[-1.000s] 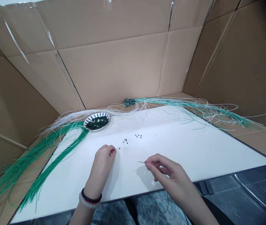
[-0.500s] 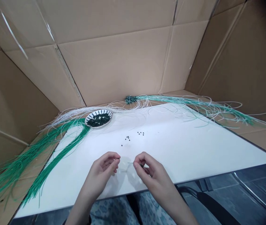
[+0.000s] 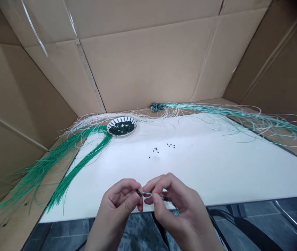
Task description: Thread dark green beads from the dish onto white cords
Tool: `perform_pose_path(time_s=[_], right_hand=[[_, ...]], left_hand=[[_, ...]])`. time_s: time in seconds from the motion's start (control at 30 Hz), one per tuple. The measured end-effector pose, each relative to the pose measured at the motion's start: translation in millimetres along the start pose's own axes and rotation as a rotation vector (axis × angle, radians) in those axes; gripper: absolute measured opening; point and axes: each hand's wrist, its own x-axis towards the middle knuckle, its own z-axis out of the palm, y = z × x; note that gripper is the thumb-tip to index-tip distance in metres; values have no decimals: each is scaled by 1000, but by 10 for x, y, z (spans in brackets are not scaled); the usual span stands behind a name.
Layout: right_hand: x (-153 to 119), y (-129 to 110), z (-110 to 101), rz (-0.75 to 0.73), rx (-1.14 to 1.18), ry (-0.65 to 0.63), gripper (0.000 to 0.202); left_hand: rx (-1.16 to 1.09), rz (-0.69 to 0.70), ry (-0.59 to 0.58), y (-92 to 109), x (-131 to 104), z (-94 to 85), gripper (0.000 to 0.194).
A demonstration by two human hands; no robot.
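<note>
Cardboard walls (image 3: 148, 66) on three sides. White worktop (image 3: 216, 167) in front of me, its near edge just under my hands. Green strands (image 3: 85, 165) in a long bundle, bent round beside the bowl, both tails running down over the worktop's left edge. Mixed green and white strands (image 3: 229, 111) stretch along the back and off past the right edge. Loose white strands (image 3: 93, 120) run behind the bowl.

Left hand (image 3: 119, 198) and right hand (image 3: 180, 202) are close together, low and central, near the front edge. Can't tell if the fingertips touch. Left is pinched on a small dark piece (image 3: 138, 192); too small to say if it's one bead or several. Right is pinched on a short green strand (image 3: 147, 192), which bridges the gap between the two hands.

Striped bowl (image 3: 119, 120) sits at the back left of the worktop, dark beads inside. Dark clump (image 3: 157, 107) at the left end of the mixed bundle. Smallest: loose beads (image 3: 155, 150), scattered mid-worktop in two little groups plus a single one, beyond my fingers.
</note>
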Motion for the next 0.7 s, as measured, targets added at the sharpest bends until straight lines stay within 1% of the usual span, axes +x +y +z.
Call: perform_pose_path(time_s=[0.1, 0.2, 0.47, 0.63, 0.7], right_hand=[[-37, -17, 53, -53, -70, 45, 7], [-62, -9, 82, -94, -111, 60, 10], [-98, -22, 79, -196, -116, 75, 15], [-99, -30, 72, -248, -108, 95, 18], [-98, -20, 74, -255, -98, 98, 18]], left_hand=[[-22, 8, 14, 31, -32, 13, 34], [-30, 19, 34, 46, -57, 17, 35], [-68, 30, 15, 61, -100, 52, 33], [-50, 44, 50, 48, -91, 45, 34], [-12, 77, 74, 30, -87, 34, 35]])
